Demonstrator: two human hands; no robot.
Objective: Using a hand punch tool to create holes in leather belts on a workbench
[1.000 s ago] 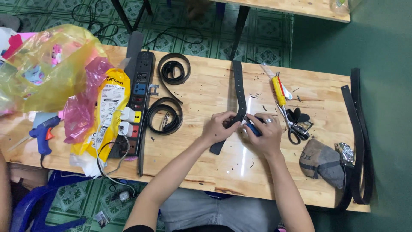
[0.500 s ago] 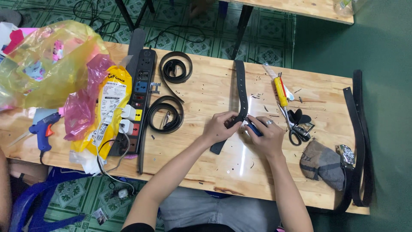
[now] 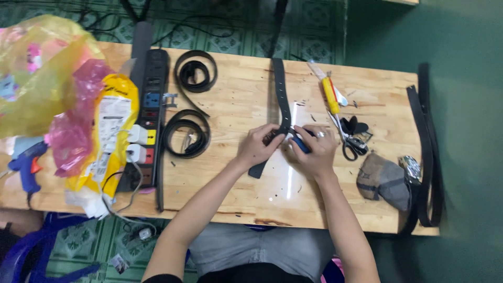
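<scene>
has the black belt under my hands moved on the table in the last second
No. The black belt lies as before, beside the yellow cutter on the table.

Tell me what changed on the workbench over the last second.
Almost nothing. The left hand still pins the black belt strap to the wooden table, and the right hand still holds a blue-handled tool against it; neither has visibly moved. The coiled belts, power strip, scissors and yellow knife lie where they were. Only the camera view shifted slightly.
</scene>
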